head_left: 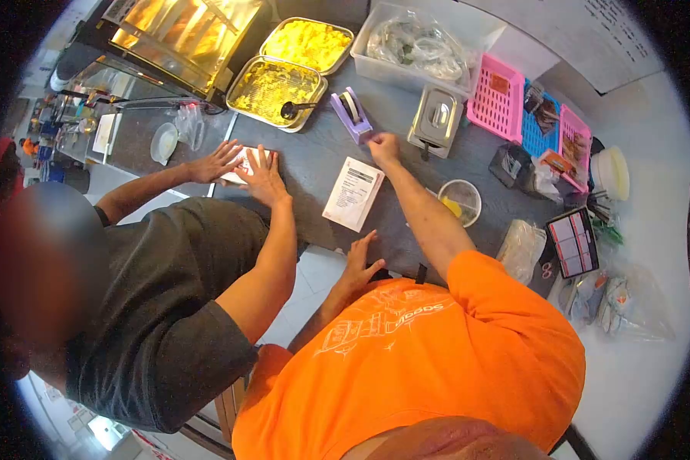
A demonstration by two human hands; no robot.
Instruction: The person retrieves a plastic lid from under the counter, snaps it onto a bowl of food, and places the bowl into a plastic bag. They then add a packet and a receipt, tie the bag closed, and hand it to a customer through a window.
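Note:
My right hand (384, 149) reaches over the dark counter, its fingers closed in a pinch at the near end of a purple tape dispenser (351, 115). They appear to grip the tape's end, though the strip itself is too small to see clearly. Close to the counter's front edge is my left hand (358, 264), open with fingers apart and nothing in it. Between my hands and slightly left lies a white box (353, 195) with a printed label on top. Left of it, a co-worker's two hands (262, 178) press on another small white-and-red box (241, 163).
Two metal trays of yellow food (307, 44) stand at the back, a black ladle (295, 110) in the nearer one. A lidded steel container (435, 119), a clear round tub (461, 202), a plastic bin (364, 50) and pink and blue baskets (498, 93) crowd the right and back.

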